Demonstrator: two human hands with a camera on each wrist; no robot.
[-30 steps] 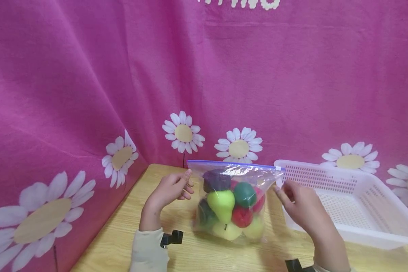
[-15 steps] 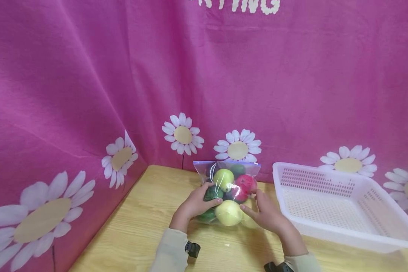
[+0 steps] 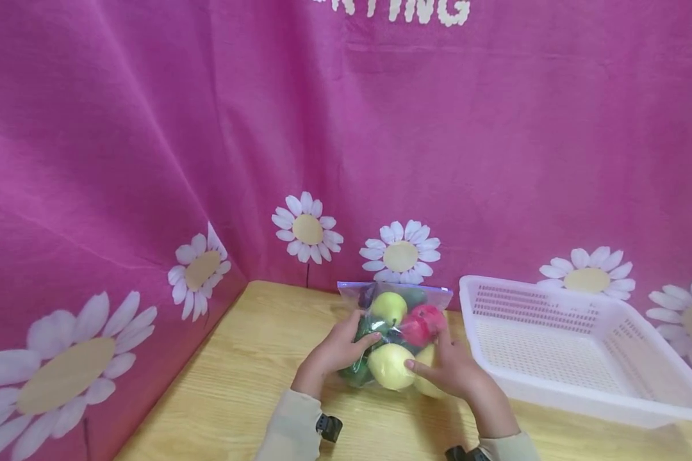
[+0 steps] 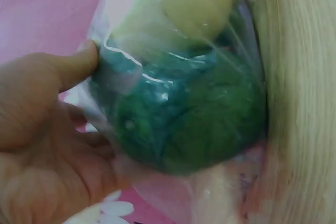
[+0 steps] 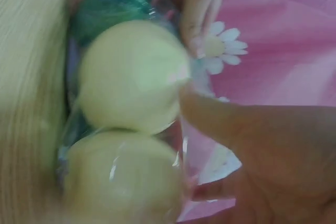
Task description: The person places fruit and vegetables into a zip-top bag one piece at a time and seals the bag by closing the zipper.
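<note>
A clear zip bag (image 3: 352, 292) of fruit and vegetable pieces lies tilted back on the wooden table, its purple zip edge toward the cloth wall. Through the plastic show a green pear (image 3: 389, 308), a red fruit (image 3: 423, 325), a pale yellow fruit (image 3: 391, 367) and dark green pieces (image 4: 189, 114). My left hand (image 3: 336, 349) grips the bag's left side, thumb over the top. On the opposite side my right hand (image 3: 458, 370) holds it, its thumb against the yellow fruit (image 5: 134, 77). The fingers beneath the bag are partly hidden.
To the right stands a white perforated plastic basket (image 3: 496, 378) on the table (image 3: 219, 384). A pink cloth (image 3: 496, 141) with printed daisies closes off the back and left sides.
One second ago the bag stood upright, with my left hand off it and my right hand by its top corner. Both hands then took its sides and it tipped back; lately it shifted slightly rightward.
</note>
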